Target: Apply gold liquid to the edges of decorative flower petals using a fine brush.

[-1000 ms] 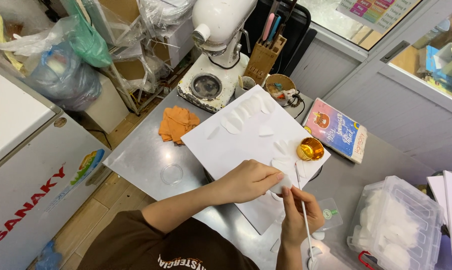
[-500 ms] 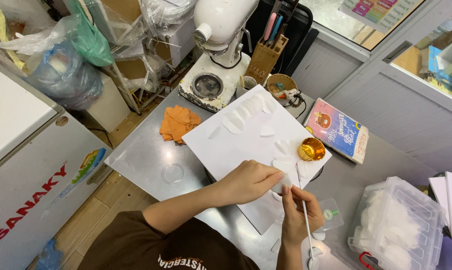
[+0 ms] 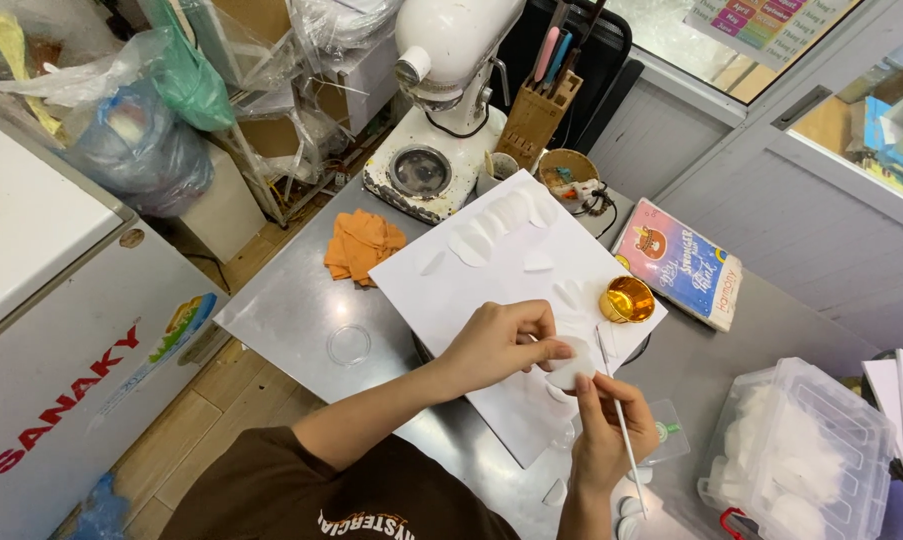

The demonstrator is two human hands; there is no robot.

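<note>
**Two hands meeting over a white petal**

The left hand [image 3: 499, 343] is curling its fingers around a small white petal-shaped piece [image 3: 572, 362], pinching it at the near right part of the white board [image 3: 471, 290]. The right hand [image 3: 607, 432] is closing on a thin white brush [image 3: 617, 415], its upper end lying just beside the piece (whether the tip is touching it cannot be told). The piece is sitting between both hands, above the board. A gold cup [image 3: 627, 299] is standing just beyond, near the board's right corner, and an orange cloth [image 3: 362, 245] is lying on the steel table [image 3: 281, 320] to the left.
</note>
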